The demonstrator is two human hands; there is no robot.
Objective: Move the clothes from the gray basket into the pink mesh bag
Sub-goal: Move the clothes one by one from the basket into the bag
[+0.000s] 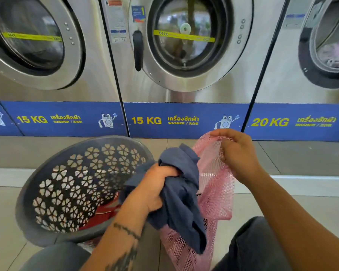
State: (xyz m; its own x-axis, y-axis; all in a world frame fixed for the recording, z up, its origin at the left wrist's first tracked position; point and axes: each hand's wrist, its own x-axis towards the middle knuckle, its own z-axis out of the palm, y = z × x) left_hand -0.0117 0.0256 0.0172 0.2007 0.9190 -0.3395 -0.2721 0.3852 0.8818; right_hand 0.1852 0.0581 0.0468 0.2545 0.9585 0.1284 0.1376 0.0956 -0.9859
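The gray basket (53, 184) with flower-shaped holes stands tilted on the floor at lower left; a red garment (104, 214) lies at its bottom. My left hand (155, 188) grips a bunched dark blue garment (184, 202), held just right of the basket and against the mouth of the pink mesh bag (215, 192). My right hand (237, 153) pinches the bag's upper rim and holds it up. The bag hangs down between my knees, its lower part partly hidden by the blue cloth.
Three steel front-loading washers (184, 45) line the wall ahead, above a blue band marked 15 KG and 20 KG. The right one holds laundry (335, 53). A low tiled step (301, 180) runs along their base. My knees in dark trousers (249, 245) frame the bottom.
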